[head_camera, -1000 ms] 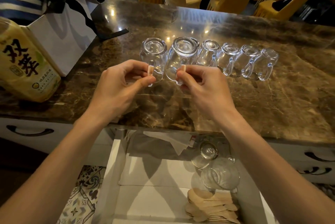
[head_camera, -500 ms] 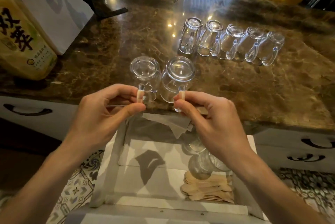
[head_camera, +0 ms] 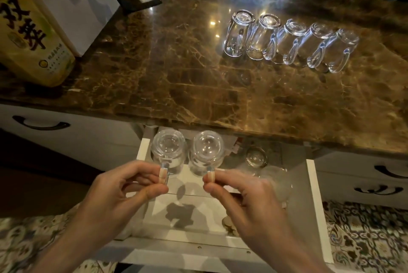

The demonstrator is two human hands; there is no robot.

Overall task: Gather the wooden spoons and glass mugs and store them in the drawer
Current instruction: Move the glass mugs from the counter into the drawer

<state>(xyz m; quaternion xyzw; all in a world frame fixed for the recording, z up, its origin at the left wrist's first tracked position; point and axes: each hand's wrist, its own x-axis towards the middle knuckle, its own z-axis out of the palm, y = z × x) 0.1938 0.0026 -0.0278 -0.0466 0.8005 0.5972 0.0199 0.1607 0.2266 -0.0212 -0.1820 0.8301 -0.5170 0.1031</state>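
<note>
My left hand (head_camera: 119, 191) pinches the handle of an upside-down glass mug (head_camera: 168, 149). Beside it, my right hand (head_camera: 247, 197) pinches the handle of a second upside-down glass mug (head_camera: 206, 151). Both mugs hang over the back part of the open white drawer (head_camera: 318, 206), below the counter's front edge. Inside the drawer at the right lie other glass mugs (head_camera: 256, 158), and wooden spoons (head_camera: 229, 225) peek out under my right hand. Several more glass mugs (head_camera: 289, 41) stand upside down in a row on the marble counter (head_camera: 176, 69).
A yellow bottle with black characters (head_camera: 28, 36) and a white paper bag (head_camera: 72, 1) stand at the counter's left. Closed drawers with dark handles (head_camera: 40, 123) flank the open one. Patterned floor tiles (head_camera: 364, 235) lie below. Yellow chairs stand behind the counter.
Both hands have carried their mugs from the counter's row toward me, over the front edge and down above the open drawer. The row on the counter is shorter by two.
</note>
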